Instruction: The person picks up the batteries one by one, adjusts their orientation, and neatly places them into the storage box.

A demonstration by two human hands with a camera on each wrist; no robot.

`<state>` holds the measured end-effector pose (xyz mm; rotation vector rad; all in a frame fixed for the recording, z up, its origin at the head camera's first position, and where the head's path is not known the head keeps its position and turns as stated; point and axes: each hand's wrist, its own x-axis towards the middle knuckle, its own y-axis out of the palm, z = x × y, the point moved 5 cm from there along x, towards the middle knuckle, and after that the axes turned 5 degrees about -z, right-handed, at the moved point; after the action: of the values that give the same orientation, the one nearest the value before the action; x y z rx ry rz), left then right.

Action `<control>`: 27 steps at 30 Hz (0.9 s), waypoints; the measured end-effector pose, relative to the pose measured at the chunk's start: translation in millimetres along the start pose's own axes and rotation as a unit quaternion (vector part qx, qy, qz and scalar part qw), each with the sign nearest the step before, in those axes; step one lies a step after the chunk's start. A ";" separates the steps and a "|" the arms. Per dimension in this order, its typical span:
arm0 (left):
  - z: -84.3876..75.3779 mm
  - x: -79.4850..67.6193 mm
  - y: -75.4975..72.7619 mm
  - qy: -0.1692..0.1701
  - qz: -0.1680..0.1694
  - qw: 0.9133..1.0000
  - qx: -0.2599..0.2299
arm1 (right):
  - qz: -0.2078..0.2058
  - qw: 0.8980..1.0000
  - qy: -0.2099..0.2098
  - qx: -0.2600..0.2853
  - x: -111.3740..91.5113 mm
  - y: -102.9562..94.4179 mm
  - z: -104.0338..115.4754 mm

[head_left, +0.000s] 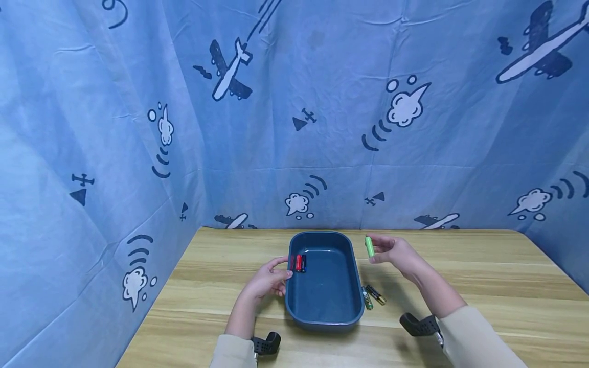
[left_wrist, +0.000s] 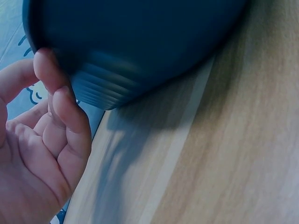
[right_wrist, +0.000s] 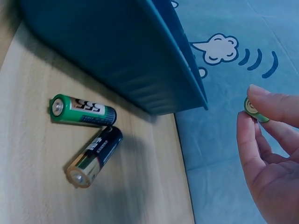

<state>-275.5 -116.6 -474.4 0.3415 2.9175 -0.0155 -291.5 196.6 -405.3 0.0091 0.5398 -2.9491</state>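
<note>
Light-green battery (head_left: 369, 246): held in the right hand (head_left: 398, 254), pinched between thumb and fingertips, raised above the wooden tabletop (head_left: 442, 266), just beyond the right rim of the blue bin (head_left: 324, 323). Its long axis is seen near upright in the head view, upper end tipped slightly left; in the right wrist view one round end is turned toward the camera.

The bin's left side is touched by the fingers of the left hand (head_left: 268, 278), which are bent, the thumb at the rim; whether the rim is pinched cannot be told. The bin's long axis is laid near to far.

Inside, a red battery (head_left: 298, 263) and a dark battery (head_left: 303, 263) are set side by side against the left wall, both aligned near to far. Most of the bin's floor is left exposed to their right and toward the near end.

Outside the right wall, a green-and-white battery (right_wrist: 84, 111) and a black-and-gold battery (right_wrist: 95, 157) are splayed in a V, far ends close together, metal near ends apart.

The tabletop's far edge is met by the printed curtain (head_left: 331, 128), a little past the bin. A wide stretch of tabletop is seen right of the right hand.
</note>
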 end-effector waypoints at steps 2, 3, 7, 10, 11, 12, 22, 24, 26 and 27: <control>0.5 0.0 -0.2 -0.001 0.002 1.000 0.000 | 0.000 1.000 0.000 0.000 0.7 0.2 1.4; 0.3 -0.3 -0.3 -0.002 0.002 1.000 0.001 | 0.000 1.000 0.000 0.001 1.0 0.4 1.9; -0.1 -1.1 0.2 -0.002 0.002 1.000 0.003 | -0.002 1.000 0.005 0.005 2.0 1.2 3.8; -1.0 -1.9 0.4 -0.002 0.001 1.000 0.002 | 0.001 1.000 0.008 0.012 3.1 2.8 5.2; -1.3 -2.1 0.4 -0.002 0.000 1.000 0.002 | 0.002 1.000 0.008 0.013 3.6 3.4 5.8; -1.6 -2.2 0.4 -0.002 -0.001 1.000 0.002 | 0.003 1.000 0.007 0.012 4.1 4.0 6.3; -1.4 -2.1 -0.3 -0.004 -0.007 1.000 0.005 | -0.003 1.000 0.003 0.027 11.3 12.7 13.0; -1.6 -2.4 -0.1 -0.002 -0.007 1.000 0.006 | -0.004 1.000 0.003 0.027 12.3 14.4 14.8; -1.5 -2.5 -0.4 -0.002 -0.009 1.000 0.007 | -0.006 1.000 0.004 0.028 13.2 16.0 16.2; -1.5 -2.7 -0.5 -0.002 -0.010 1.000 0.007 | -0.006 1.000 0.004 0.028 13.5 16.9 17.0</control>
<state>-273.4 -117.6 -472.4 0.3138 2.9177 -0.0391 -302.1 173.1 -395.8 0.0243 0.4604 -2.9753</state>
